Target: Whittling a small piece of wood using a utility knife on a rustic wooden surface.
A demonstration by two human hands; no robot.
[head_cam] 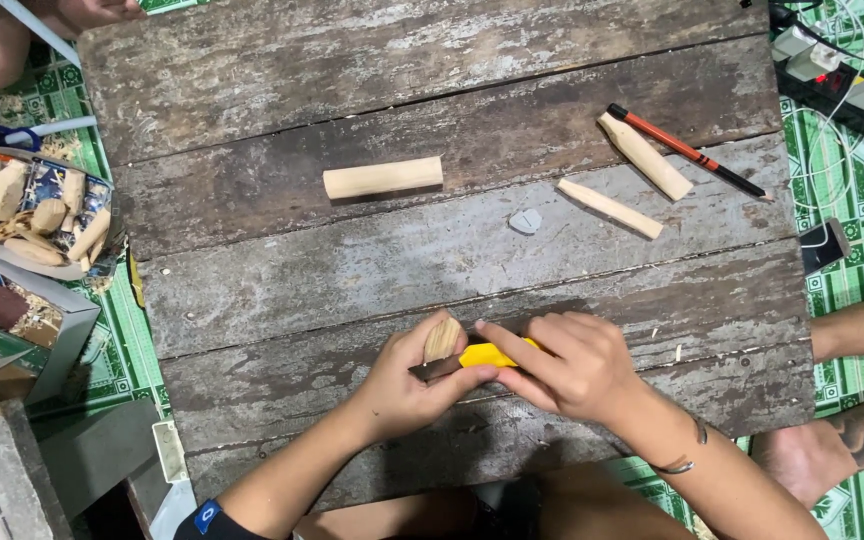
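Rough, weathered wooden board (452,260); smooth pale wood stick (383,178); glossy yellow plastic knife (487,355).

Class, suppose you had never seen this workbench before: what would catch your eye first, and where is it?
First, the yellow-handled knife at the near edge of the weathered plank board, held in the right hand with its blade against a small wood piece gripped by the left hand. Next, the pale wooden dowel lying alone mid-board, and the red-and-black pen at far right.

Even, bright overhead light, soft short shadows, perhaps slight blur at edges.
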